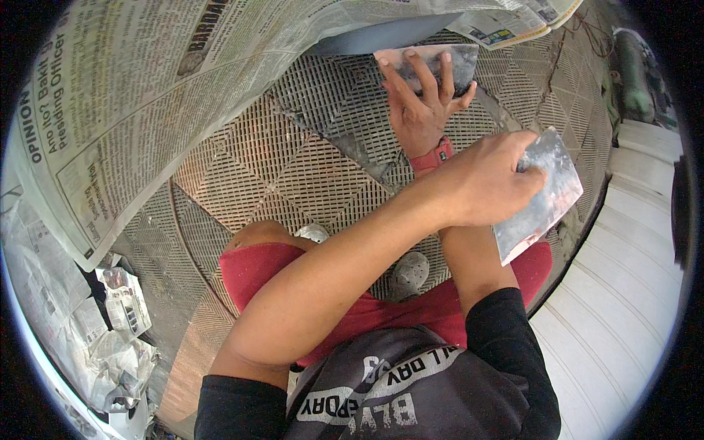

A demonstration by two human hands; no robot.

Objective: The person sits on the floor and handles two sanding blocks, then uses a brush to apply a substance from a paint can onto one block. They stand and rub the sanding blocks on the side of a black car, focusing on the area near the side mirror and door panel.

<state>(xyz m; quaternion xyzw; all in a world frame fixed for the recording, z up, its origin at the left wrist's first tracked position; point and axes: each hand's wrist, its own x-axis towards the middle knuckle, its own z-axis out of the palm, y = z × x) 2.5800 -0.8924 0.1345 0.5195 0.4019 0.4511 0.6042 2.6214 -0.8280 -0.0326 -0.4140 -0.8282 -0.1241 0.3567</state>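
Note:
My forearms cross, the left one above the right. My left hand (495, 178) is closed around the edge of a flat rectangular plate (554, 172), smeared grey with pinkish patches, out to the right. Farther up, my right hand (422, 110), with a red watch on its wrist, has its fingers spread across a second smeared plate (463, 62). Its thumb cannot be told clearly. That second plate is close to the edge of a smooth grey curved surface (389, 35), which shows between sheets of newspaper (176, 95).
Beige and grey grid tiles (293, 161) cover the floor. A cable (180, 227) runs over them at left. Crumpled newspaper (121, 359) lies at lower left. White ribbed panelling (623, 257) borders the right side, with a green cylinder (634, 77) beyond it.

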